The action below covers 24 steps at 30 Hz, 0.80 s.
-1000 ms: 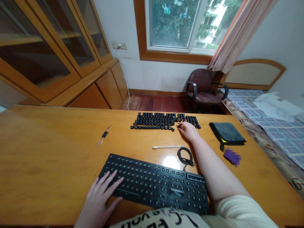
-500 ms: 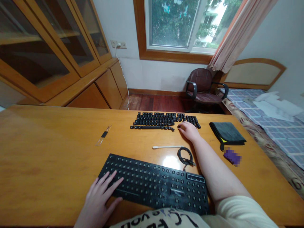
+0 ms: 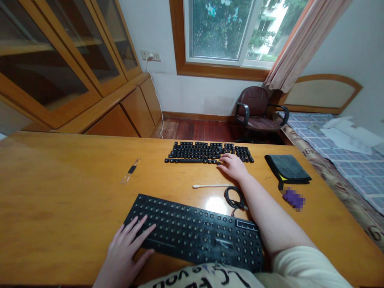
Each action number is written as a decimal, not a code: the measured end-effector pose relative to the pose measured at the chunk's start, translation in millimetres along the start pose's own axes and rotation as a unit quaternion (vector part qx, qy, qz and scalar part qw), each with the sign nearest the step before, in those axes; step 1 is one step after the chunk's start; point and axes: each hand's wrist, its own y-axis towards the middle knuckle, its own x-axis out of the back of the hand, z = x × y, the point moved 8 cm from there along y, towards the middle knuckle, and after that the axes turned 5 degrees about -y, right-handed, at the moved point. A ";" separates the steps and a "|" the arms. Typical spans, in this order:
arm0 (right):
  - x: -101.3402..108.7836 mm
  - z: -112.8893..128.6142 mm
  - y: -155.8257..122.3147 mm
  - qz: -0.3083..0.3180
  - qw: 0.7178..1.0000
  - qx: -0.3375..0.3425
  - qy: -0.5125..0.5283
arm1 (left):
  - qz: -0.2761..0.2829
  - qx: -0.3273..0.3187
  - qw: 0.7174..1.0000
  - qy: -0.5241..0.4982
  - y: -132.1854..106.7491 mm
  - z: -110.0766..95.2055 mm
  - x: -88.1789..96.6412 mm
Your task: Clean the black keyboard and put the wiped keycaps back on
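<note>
Beyond your left fingertips, well apart from them, a slim tool (image 3: 131, 169) with a dark grip and thin prongs lies on the table (image 3: 60, 192), perhaps put aside while you use bare fingers. Your left hand (image 3: 127, 242) lies flat, its fingers spread over the left end of the black keyboard base (image 3: 195, 228), thumb angled towards the near edge; it seems to rest there more to steady the base than to grip it. Bare switches stand in rows to the right of those fingers.

Farther out, mostly to the left of your right fingers, the loose black keycaps (image 3: 192, 153) sit in rows, with the space bar (image 3: 191, 161) along the near side. They look laid out in keyboard order, probably so each one's place stays plain. On your right hand (image 3: 232, 166), thumb and forefinger curve around one small keycap (image 3: 218, 163) at the tips; you may be pinching it or only nudging it, I cannot tell.

Nearer you than those fingers lies a white stick (image 3: 211, 186), then the coiled cable (image 3: 226, 196), likely looped to keep it tidy. Right of your right fingers, well apart, are a folded dark cloth (image 3: 289, 168) and a purple item (image 3: 294, 199), blurred out.

As for writing, the keycap legends are too small to read; your shirt (image 3: 216, 276) shows "you" and some cut-off capitals.
</note>
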 end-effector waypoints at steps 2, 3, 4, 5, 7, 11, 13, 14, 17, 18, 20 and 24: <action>-2.2 -1.7 0.8 -0.004 1.000 0.002 -0.010 | -0.001 0.000 1.000 -0.003 0.4 -0.3 0.4; -2.7 -3.0 0.9 -0.007 1.000 0.003 -0.016 | -0.002 0.001 1.000 -0.003 0.5 -0.3 0.5; -2.7 -4.3 1.0 -0.010 1.000 0.003 -0.020 | -0.002 0.000 1.000 -0.003 0.5 -0.4 0.3; -2.3 -5.6 1.0 -0.013 1.000 0.003 -0.024 | -0.001 0.000 1.000 -0.003 0.4 -0.4 0.1; -1.1 -7.3 1.2 -0.018 0.999 0.001 -0.028 | 0.000 0.001 1.000 -0.002 0.3 -0.4 -0.1; -1.9 -7.2 2.7 -0.017 0.999 0.001 -0.037 | 0.000 0.000 1.000 0.002 0.8 -1.5 1.1; -2.3 -7.2 3.3 -0.019 0.999 -0.001 -0.036 | -0.002 -0.004 1.000 0.006 1.3 -2.5 2.2; -2.0 -7.3 3.4 -0.022 0.999 -0.003 -0.033 | -0.002 -0.006 1.000 0.009 1.5 -2.9 2.6; -1.0 -8.1 2.9 -0.028 0.999 -0.004 -0.024 | 0.000 -0.011 1.000 0.014 2.2 -3.6 2.8; -1.5 -8.5 2.7 -0.027 0.999 -0.003 -0.023 | -0.001 -0.011 1.000 0.013 2.3 -3.5 2.9; -3.4 -9.7 2.2 -0.020 1.000 -0.002 -0.021 | -0.005 -0.010 1.000 0.010 2.4 -3.2 3.4; -5.5 -10.6 1.4 -0.014 1.000 -0.001 -0.011 | -0.007 0.001 1.000 0.001 1.3 -1.6 2.6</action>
